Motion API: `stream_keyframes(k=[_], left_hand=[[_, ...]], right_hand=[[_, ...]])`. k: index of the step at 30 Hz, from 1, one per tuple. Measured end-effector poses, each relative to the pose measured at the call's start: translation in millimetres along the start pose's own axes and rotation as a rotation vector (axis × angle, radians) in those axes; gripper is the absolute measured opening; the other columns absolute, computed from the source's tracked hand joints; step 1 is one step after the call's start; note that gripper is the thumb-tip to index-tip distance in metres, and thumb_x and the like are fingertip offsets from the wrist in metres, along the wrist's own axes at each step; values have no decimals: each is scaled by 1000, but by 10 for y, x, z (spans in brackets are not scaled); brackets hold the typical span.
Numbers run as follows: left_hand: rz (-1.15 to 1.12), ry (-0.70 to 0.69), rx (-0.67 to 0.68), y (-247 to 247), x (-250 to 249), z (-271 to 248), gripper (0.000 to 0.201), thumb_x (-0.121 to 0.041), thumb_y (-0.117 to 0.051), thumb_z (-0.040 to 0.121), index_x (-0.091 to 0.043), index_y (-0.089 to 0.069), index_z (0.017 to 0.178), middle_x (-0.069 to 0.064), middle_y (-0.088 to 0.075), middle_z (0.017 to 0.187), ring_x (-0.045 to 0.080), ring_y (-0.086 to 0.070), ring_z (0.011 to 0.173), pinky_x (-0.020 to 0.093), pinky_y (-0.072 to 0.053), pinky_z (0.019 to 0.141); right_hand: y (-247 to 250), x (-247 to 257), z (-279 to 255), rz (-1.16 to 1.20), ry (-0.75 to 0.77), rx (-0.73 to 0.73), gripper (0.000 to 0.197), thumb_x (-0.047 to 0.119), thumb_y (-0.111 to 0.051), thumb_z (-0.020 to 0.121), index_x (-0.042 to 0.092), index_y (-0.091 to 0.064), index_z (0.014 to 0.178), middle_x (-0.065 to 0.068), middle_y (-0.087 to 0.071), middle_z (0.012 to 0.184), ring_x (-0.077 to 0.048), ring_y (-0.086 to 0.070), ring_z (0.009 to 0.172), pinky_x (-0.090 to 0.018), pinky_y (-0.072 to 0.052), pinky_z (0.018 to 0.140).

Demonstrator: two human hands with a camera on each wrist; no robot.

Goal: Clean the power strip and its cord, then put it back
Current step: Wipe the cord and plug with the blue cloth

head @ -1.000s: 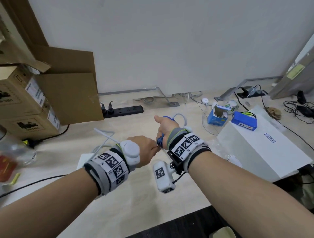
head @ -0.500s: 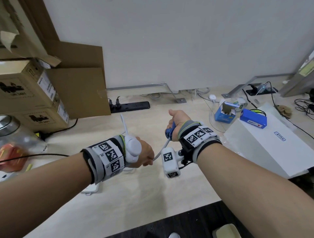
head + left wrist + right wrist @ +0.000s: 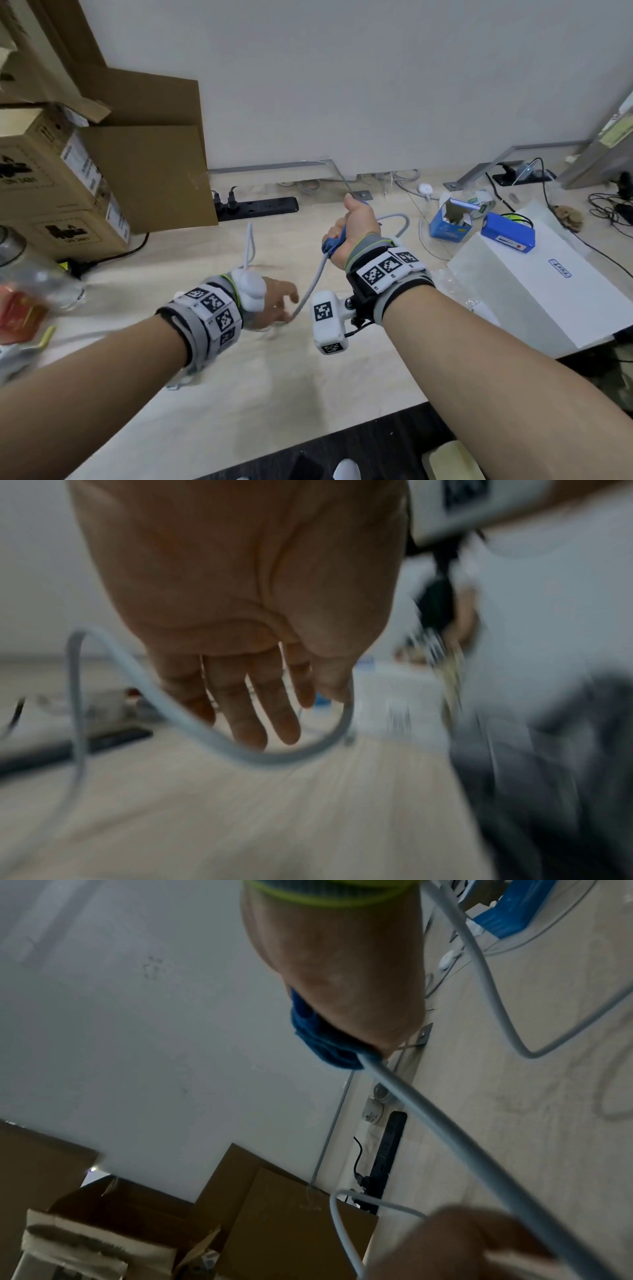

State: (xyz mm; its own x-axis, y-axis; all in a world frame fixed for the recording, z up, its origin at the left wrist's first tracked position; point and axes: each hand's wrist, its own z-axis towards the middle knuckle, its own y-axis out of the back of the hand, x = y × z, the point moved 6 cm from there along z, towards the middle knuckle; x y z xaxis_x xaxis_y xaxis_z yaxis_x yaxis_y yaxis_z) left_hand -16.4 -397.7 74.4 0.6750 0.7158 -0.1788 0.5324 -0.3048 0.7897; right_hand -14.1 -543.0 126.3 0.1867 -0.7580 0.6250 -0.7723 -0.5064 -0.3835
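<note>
A grey cord [image 3: 313,281] runs taut between my two hands above the pale wooden table [image 3: 239,394]. My right hand [image 3: 354,222] is raised and grips a blue cloth [image 3: 334,241] wrapped round the cord; the right wrist view shows the cloth [image 3: 318,1039] bunched in the fist with the cord [image 3: 445,1129] coming out of it. Lower down, my left hand [image 3: 277,305] has its fingers loosely spread. In the blurred left wrist view the cord [image 3: 205,734] lies across its straight fingers [image 3: 277,718]. The power strip's body is hidden under my left forearm.
A black power strip [image 3: 257,207] with plugs lies at the wall. Cardboard boxes [image 3: 51,178] stack at the left beside a clear bottle [image 3: 30,274]. At the right are a white box [image 3: 534,291], a blue carton [image 3: 448,222], a blue pack [image 3: 507,236] and loose cables.
My right hand has slid up and away along the cord with the cloth, lengthening the span between the hands. My left hand has gone from a fist on the cord to loose, spread fingers.
</note>
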Motion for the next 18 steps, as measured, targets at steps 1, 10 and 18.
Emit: stream_keyframes(k=[1, 10, 18], left_hand=[[-254, -61, -148, 73, -71, -18, 30, -32, -53, 92, -29, -49, 121, -8, -64, 109, 16, -61, 97, 26, -44, 83], [-845, -159, -753, 314, -242, -23, 40, -32, -38, 98, -23, -37, 59, -6, -41, 54, 11, -37, 51, 25, -30, 52], [234, -171, -381, -87, -107, -178, 36, -42, -24, 100, -20, -52, 104, 10, -60, 101, 33, -55, 92, 32, -29, 73]], right_hand=[[-13, -14, 10, 1, -3, 5, 42, 34, -58, 91, 15, -35, 62, 4, -26, 52, -14, -17, 33, -19, -19, 41], [-145, -66, -62, -97, -21, 34, 41, 29, -58, 91, 16, -31, 64, 3, -20, 38, -14, -17, 29, -16, -23, 37], [134, 194, 59, -293, 16, -107, 23, 27, -60, 89, 10, -47, 80, 1, -24, 53, -15, -19, 36, -20, -24, 40]])
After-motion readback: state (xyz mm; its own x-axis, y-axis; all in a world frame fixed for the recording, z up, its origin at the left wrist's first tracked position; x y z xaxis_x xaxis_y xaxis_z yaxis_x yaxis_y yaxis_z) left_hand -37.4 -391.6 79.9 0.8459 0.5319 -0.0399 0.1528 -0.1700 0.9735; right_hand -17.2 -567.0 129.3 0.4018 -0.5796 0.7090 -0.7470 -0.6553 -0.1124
